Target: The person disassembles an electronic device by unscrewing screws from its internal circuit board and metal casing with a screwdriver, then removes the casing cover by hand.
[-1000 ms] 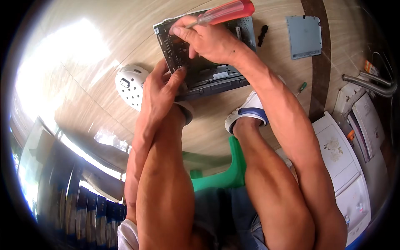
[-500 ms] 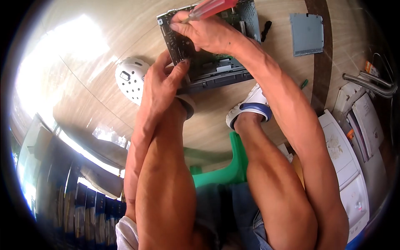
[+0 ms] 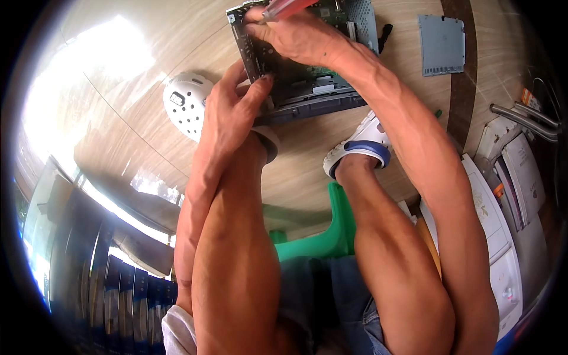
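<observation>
An opened electronic unit [image 3: 322,100] with a dark circuit board and perforated metal casing lies at the top of the head view. My left hand [image 3: 234,109] grips its near left edge, thumb on top and fingers around the side. Over the board's upper left part, my right hand [image 3: 296,38] is closed on a screwdriver with a clear red handle [image 3: 287,7]. The handle is partly cut off by the frame's top edge, and the screwdriver's tip cannot be made out.
A grey metal cover [image 3: 442,46] lies on the floor at the upper right, with a small black part [image 3: 385,36] nearer the unit. White clogs [image 3: 188,106] are on my feet. A green stool [image 3: 319,239] is beneath me. White drawers [image 3: 503,278] stand at the right.
The unit and both hands appear higher and slightly further right in view, as do the floor items. The screwdriver handle has moved partly out of the top. Both grips are kept.
</observation>
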